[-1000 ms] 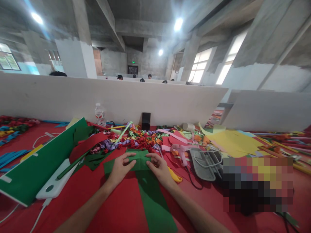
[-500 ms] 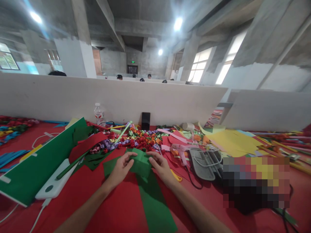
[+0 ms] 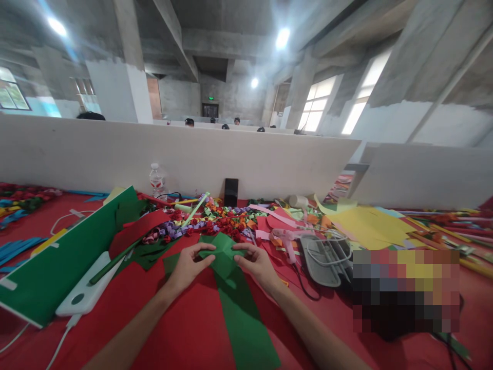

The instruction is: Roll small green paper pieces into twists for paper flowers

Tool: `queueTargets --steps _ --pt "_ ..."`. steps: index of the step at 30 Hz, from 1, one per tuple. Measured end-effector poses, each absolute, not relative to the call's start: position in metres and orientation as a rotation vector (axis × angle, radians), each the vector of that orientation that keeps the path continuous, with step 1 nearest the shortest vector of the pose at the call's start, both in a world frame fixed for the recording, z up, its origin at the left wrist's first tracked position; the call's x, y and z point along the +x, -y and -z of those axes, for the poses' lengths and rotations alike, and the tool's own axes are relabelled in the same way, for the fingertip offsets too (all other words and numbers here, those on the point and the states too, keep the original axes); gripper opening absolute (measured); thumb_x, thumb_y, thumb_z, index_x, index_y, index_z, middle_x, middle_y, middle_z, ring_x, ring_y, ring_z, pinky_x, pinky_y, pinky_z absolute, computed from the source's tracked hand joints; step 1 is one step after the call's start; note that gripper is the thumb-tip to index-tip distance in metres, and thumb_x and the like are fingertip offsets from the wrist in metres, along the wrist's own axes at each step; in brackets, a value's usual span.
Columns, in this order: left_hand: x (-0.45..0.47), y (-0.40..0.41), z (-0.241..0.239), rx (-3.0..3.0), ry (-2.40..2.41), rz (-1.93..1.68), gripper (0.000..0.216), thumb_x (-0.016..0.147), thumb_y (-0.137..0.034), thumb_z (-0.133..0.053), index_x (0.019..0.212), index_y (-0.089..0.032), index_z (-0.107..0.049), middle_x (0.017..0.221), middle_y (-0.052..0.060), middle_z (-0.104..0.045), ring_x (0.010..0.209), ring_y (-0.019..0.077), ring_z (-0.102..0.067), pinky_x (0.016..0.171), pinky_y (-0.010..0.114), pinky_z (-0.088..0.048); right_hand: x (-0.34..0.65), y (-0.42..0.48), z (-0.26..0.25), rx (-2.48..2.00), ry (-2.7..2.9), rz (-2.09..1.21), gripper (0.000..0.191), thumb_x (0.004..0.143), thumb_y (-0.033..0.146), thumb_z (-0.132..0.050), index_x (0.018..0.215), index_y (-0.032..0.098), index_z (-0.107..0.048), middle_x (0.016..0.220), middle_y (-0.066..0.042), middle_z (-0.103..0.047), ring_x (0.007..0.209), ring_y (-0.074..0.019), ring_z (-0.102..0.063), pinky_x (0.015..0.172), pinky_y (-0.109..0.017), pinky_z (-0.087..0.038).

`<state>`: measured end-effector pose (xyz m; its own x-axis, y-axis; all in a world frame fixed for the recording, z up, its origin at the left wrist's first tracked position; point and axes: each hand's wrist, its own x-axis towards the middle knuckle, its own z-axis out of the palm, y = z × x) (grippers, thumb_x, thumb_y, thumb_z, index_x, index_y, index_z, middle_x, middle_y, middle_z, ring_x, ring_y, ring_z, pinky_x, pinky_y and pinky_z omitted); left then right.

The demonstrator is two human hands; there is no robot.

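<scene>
Between my two hands is a small creased piece of green paper [image 3: 224,257], raised above the table. My left hand [image 3: 191,260] pinches its left side between thumb and fingers. On the opposite side, my right hand [image 3: 256,261] pinches the paper the same way. Below them a long green paper strip [image 3: 248,321] runs toward me over red paper [image 3: 181,324]. A heap of small curled paper pieces [image 3: 227,218] in several colours lies just beyond my hands.
A pink glue gun [image 3: 288,239] lies right of my hands, by a grey tray [image 3: 321,262]. At left are a white power strip [image 3: 82,293] and a leaning green board [image 3: 65,257]. A bottle [image 3: 156,180] and a phone [image 3: 231,192] stand before the white partition [image 3: 185,154].
The green paper has gone from a flatter square to a bent, peaked shape between my hands. Both hands have turned slightly, their thumbs now under the paper's sides.
</scene>
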<state>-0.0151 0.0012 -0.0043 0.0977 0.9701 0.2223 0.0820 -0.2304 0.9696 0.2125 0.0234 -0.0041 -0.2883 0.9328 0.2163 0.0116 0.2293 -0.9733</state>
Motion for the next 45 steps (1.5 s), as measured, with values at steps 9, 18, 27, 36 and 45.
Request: queueTargets --steps 9,18,27,36,45 --pt "-0.017 0.0 0.004 1.679 -1.441 -1.306 0.02 0.079 -0.036 -0.067 0.091 -0.022 -0.074 0.094 0.004 -0.075 0.081 0.0221 -0.067 0.076 0.032 -0.05 0.216 -0.029 0.01 -1.008 1.616 -1.056 0.031 0.076 0.041 -0.074 0.097 0.018 -0.072 0.064 0.0 -0.061 0.059 -0.014 -0.056 0.055 -0.024 -0.04" --pt "-0.017 -0.001 0.003 1.649 -1.366 -1.34 0.02 0.08 -0.037 -0.065 0.09 -0.021 -0.074 0.091 0.004 -0.075 0.081 0.0212 -0.067 0.075 0.03 -0.051 0.214 -0.028 0.013 -0.976 1.605 -1.091 0.031 0.077 0.041 -0.074 0.098 0.018 -0.073 0.068 0.0 -0.063 0.057 -0.0113 -0.052 0.052 -0.022 -0.041" --pt "-0.015 -0.001 0.002 1.611 -1.354 -1.367 0.022 0.079 -0.037 -0.066 0.09 -0.02 -0.074 0.093 0.006 -0.075 0.089 0.0243 -0.068 0.082 0.033 -0.051 0.211 -0.03 0.011 -0.998 1.48 -1.127 0.036 0.07 0.043 -0.077 0.094 0.017 -0.073 0.072 -0.002 -0.068 0.062 -0.0161 -0.062 0.059 -0.028 -0.053" --pt "-0.016 -0.003 0.005 1.699 -1.363 -1.465 0.02 0.081 -0.039 -0.065 0.081 -0.021 -0.075 0.091 0.005 -0.066 0.088 0.0214 -0.064 0.07 0.027 -0.05 0.216 -0.029 0.005 -1.049 1.684 -0.808 0.027 0.082 0.044 -0.067 0.086 0.019 -0.075 0.085 -0.007 -0.067 0.079 -0.0211 -0.062 0.07 -0.032 -0.05" --pt "-0.009 0.011 -0.001 1.978 -1.28 -1.444 0.015 0.084 -0.033 -0.065 0.081 -0.023 -0.076 0.08 0.003 -0.06 0.08 0.0184 -0.06 0.074 0.027 -0.046 0.197 -0.001 -0.015 -0.974 2.079 -0.105 0.018 0.091 0.03 -0.061 0.106 0.03 -0.07 0.115 -0.006 -0.062 0.11 -0.0257 -0.052 0.093 -0.042 -0.035"
